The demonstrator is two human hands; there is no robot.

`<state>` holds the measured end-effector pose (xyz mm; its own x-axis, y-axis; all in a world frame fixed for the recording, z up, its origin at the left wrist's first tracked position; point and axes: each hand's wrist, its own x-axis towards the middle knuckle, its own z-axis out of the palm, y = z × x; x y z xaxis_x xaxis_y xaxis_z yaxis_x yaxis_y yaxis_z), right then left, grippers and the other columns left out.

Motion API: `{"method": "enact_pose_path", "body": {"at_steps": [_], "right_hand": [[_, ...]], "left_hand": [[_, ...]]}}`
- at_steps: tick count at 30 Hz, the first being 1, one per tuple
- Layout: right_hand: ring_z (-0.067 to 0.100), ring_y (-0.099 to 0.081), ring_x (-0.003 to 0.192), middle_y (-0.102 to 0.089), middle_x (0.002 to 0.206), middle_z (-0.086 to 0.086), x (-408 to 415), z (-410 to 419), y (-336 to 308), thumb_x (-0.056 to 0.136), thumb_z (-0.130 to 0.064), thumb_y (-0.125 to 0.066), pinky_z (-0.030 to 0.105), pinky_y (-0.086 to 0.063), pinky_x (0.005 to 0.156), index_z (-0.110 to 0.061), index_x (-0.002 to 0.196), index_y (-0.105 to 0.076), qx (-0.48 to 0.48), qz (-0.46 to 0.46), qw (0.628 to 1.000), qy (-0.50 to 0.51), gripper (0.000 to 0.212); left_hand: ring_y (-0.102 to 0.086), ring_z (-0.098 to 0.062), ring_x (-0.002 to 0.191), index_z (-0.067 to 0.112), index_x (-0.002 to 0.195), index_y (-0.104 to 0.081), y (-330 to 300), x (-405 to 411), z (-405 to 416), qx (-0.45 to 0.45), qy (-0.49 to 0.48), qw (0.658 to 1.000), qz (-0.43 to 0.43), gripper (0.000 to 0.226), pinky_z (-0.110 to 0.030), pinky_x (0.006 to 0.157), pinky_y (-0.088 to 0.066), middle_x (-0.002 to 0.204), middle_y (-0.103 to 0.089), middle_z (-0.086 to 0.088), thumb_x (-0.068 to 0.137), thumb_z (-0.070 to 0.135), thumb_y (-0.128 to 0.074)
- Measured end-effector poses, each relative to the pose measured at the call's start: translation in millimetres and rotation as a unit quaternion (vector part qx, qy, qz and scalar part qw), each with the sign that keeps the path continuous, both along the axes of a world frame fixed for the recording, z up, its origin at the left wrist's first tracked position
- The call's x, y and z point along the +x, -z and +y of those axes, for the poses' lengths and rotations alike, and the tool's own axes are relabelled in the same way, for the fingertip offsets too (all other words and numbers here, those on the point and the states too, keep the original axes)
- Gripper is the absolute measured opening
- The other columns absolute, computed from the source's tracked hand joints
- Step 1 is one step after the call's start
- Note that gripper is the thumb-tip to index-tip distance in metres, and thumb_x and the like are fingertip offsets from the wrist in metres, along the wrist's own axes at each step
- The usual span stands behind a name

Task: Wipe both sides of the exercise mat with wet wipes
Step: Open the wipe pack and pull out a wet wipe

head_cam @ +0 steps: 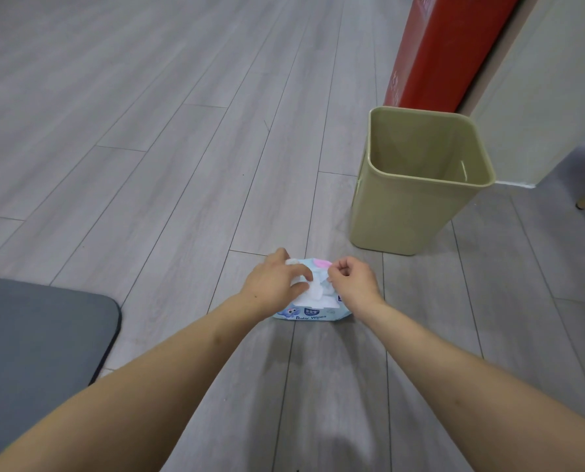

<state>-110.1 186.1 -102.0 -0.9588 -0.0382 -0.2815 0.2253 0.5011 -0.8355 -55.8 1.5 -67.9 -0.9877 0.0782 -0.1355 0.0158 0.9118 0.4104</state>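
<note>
Your mat (35,338) lies at the lower left, a grey slab with one rounded corner showing and the rest cut off by the frame edge; neither hand touches it. The wipes pack (313,310) sits flat on the floor (148,148) well to the mat's right, straight ahead of you, its "Baby Wipes" label facing you and its pink flap (320,263) turned up on the far side. Your left hand (275,279) reaches over the pack with its fingers curled around a bunched white wipe (309,287) drawn up from the opening. Your right hand (352,279) is at the pack's right side, fingers clenched into a loose fist with thumb and forefinger pinched together by the flap (whether they actually hold the flap or a wipe edge, you cannot tell). Both hands cover most of the pack's top, so the opening is hidden. Beyond the pack to the right stands an olive bin (417,185), upright and open. Behind it a red panel (444,49) leans against a pale wall (539,80).
</note>
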Motion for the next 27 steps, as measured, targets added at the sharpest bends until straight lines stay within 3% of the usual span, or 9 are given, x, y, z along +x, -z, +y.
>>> {"method": "enact_pose_path", "body": {"at_steps": [3, 7, 12, 15, 20, 27], "right_hand": [[0.021, -0.063, 0.078, -0.073, 0.090, 0.007, 3.1, 0.0, -2.3, 0.093, -0.017, -0.063, 0.032, -0.049, 0.067, -0.019, 0.090, -0.065, -0.019, 0.001, 1.000, -0.004, 0.005], [0.018, -0.058, 0.076, -0.069, 0.091, 0.005, 5.9, -1.1, -6.9, 0.094, -0.013, -0.059, 0.031, -0.045, 0.065, -0.025, 0.094, -0.060, -0.028, 0.008, 0.999, -0.021, 0.012], [0.016, -0.055, 0.076, -0.067, 0.090, 0.002, 7.9, 0.0, -7.6, 0.096, -0.012, -0.057, 0.031, -0.045, 0.065, -0.022, 0.099, -0.058, -0.020, 0.012, 0.999, -0.027, 0.010], [0.016, -0.056, 0.077, -0.066, 0.089, 0.001, 9.4, 1.1, -6.1, 0.095, -0.013, -0.057, 0.032, -0.045, 0.067, -0.023, 0.097, -0.058, -0.018, 0.014, 0.999, -0.023, 0.010], [0.014, -0.054, 0.075, -0.064, 0.086, -0.001, 12.0, 0.4, -6.6, 0.096, -0.012, -0.057, 0.031, -0.045, 0.068, -0.023, 0.096, -0.057, -0.021, 0.029, 0.999, -0.028, 0.011], [0.013, -0.055, 0.074, -0.066, 0.086, -0.001, 11.3, -2.9, -8.1, 0.095, -0.012, -0.061, 0.031, -0.046, 0.070, -0.021, 0.096, -0.058, -0.027, 0.039, 0.999, -0.015, 0.010]], "left_hand": [[-0.039, -0.016, 0.092, 0.043, 0.114, -0.071, 2.4, -2.4, 4.3, -0.018, -0.004, 1.000, 0.000, 0.020, -0.030, 0.075, -0.034, 0.103, -0.037, 0.002, 0.099, 0.044, -0.057], [-0.048, -0.023, 0.101, 0.036, 0.105, -0.075, 3.1, -11.8, 13.3, -0.072, -0.026, 0.997, -0.009, 0.025, -0.032, 0.075, -0.032, 0.100, -0.036, 0.001, 0.100, 0.041, -0.051], [-0.050, -0.021, 0.108, 0.036, 0.104, -0.074, 5.4, -22.6, 27.6, -0.106, -0.057, 0.992, -0.031, 0.029, -0.035, 0.080, -0.040, 0.104, -0.038, 0.003, 0.097, 0.053, -0.052], [-0.050, -0.021, 0.107, 0.031, 0.102, -0.066, 6.8, -25.3, 29.5, -0.070, -0.110, 0.991, -0.025, 0.021, -0.035, 0.078, -0.041, 0.111, -0.044, 0.001, 0.093, 0.050, -0.063], [-0.051, -0.023, 0.103, 0.029, 0.101, -0.048, 10.0, -29.9, 28.0, -0.050, -0.154, 0.986, -0.036, 0.029, -0.037, 0.075, -0.039, 0.112, -0.045, -0.001, 0.089, 0.044, -0.071], [-0.056, -0.020, 0.098, 0.034, 0.103, -0.060, 12.7, -33.2, 24.7, 0.064, -0.178, 0.980, -0.066, 0.014, -0.036, 0.077, -0.051, 0.114, -0.044, 0.002, 0.093, 0.035, -0.068]]}}
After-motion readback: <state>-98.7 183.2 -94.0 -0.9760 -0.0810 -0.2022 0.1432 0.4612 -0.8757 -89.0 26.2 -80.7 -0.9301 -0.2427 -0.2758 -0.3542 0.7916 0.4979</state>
